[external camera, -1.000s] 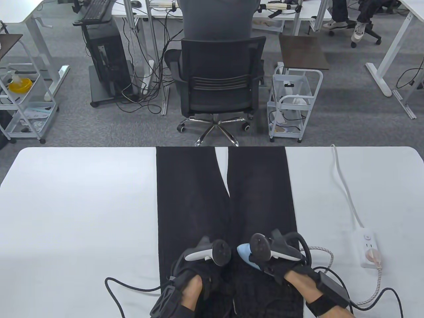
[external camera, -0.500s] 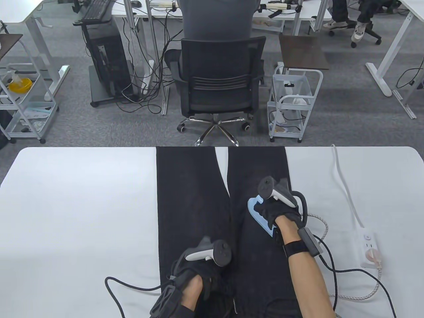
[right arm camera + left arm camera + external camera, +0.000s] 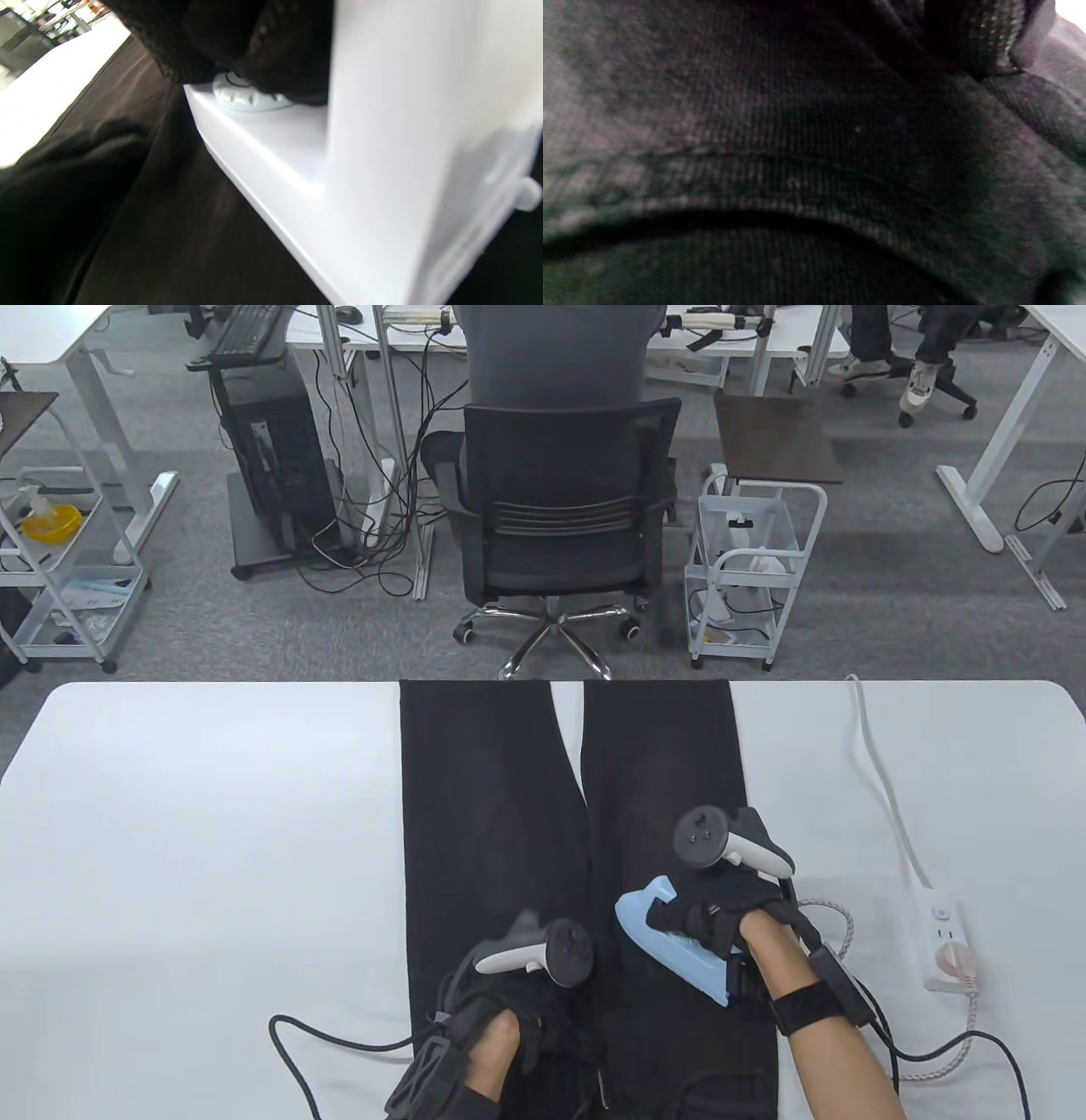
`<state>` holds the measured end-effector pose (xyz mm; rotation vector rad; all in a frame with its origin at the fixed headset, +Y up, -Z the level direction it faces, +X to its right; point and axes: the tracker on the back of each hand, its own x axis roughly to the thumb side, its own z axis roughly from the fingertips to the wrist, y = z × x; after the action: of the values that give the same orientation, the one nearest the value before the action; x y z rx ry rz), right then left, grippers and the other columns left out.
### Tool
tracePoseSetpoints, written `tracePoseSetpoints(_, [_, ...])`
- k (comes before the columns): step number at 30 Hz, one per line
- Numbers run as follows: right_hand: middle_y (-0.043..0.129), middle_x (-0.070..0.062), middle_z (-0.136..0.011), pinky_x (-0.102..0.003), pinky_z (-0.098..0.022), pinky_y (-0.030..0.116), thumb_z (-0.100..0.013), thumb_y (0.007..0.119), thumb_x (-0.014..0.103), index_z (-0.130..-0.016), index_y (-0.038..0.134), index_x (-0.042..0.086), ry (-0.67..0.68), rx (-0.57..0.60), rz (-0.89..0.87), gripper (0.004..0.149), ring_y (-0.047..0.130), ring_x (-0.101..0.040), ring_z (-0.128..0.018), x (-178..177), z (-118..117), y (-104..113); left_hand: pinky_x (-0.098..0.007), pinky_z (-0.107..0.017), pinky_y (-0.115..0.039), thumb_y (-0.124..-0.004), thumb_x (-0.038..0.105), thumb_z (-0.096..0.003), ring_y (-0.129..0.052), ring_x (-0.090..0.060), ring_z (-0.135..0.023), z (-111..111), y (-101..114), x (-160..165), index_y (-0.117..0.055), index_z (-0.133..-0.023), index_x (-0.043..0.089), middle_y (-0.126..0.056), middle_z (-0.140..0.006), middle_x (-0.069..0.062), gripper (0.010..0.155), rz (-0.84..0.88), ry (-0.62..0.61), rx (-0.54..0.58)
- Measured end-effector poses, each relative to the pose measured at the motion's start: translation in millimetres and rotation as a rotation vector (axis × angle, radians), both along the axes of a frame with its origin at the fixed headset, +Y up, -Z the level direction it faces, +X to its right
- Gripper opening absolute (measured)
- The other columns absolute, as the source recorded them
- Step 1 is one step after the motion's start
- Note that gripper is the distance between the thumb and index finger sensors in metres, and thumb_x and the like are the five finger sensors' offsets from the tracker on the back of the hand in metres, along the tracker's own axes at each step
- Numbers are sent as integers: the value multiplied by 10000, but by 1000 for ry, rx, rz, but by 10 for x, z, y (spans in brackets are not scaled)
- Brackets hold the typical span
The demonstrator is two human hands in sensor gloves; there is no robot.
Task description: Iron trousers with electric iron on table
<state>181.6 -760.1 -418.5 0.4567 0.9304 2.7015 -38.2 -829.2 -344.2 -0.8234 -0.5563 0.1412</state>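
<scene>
Black trousers lay flat on the white counter, iron on the right leg.

The left hand (image 3: 501, 1018) rested on the trousers (image 3: 492, 831) near the waist; I could not tell how its fingers lay. Further right, the right hand (image 3: 721, 920) curled tight around the handle of the light-blue electric iron (image 3: 670, 954), sole on the cloth.

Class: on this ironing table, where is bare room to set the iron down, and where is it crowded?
Bare: the table left of the trousers, and the strip between trousers and white cord. Crowded: the near right corner, with power strip, braided cable, iron and right hand.
</scene>
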Motion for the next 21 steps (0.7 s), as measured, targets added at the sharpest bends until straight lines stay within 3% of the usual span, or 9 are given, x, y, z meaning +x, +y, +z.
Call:
tracePoseSetpoints(4, [927,44,-444,-465,-372,880,-579,796,431,-825,693,70,92,122,130,449,973,-122,-259,-101,437,42,-886,-473,-41,-789,681,-491,235,-631,-852,-1,-2,-6,118,-1095,172,270,-1037,-258,1203,1,4,0])
tracePoseSetpoints(7, [927,40,-446,-469,-375,872,-580,801,429,-825,693,68,152,91,18,449,972,-128,-263,-101,742,-8,-886,-475,-42,-788,683,-492,233,-631,-854,0,-2,-8,116,-1096,174,268,-1040,-257,1201,0,5,1])
tracePoseSetpoints(12, [927,52,-446,-459,-372,879,-582,807,444,-828,698,74,251,158,103,458,973,-117,-262,-211,1183,20,-890,-484,-55,-794,671,-494,217,-637,-865,-7,5,-11,100,-1104,168,249,-1052,-261,1194,2,6,7])
tracePoseSetpoints(16, [930,58,-444,-454,-363,886,-581,810,463,-830,712,77,237,190,78,469,972,-110,-258,-169,1197,19,-883,-511,-74,-798,655,-512,190,-624,-895,-13,27,-39,70,-1117,162,218,-1075,-250,1167,5,9,13])
tracePoseSetpoints(19, [938,51,-438,-459,-359,887,-578,820,463,-826,727,76,234,214,92,470,975,-116,-253,-192,1183,77,-862,-570,-187,-762,648,-546,22,-628,-977,-21,198,-178,8,-1132,108,104,-1117,-298,1109,29,52,41])
tracePoseSetpoints(21, [938,50,-439,-462,-358,887,-579,820,463,-827,727,76,242,270,91,469,976,-116,-254,-256,1197,231,-862,-570,-183,-754,628,-563,16,-636,-978,-33,369,-379,-21,-1147,101,98,-1125,-299,1076,74,93,92])
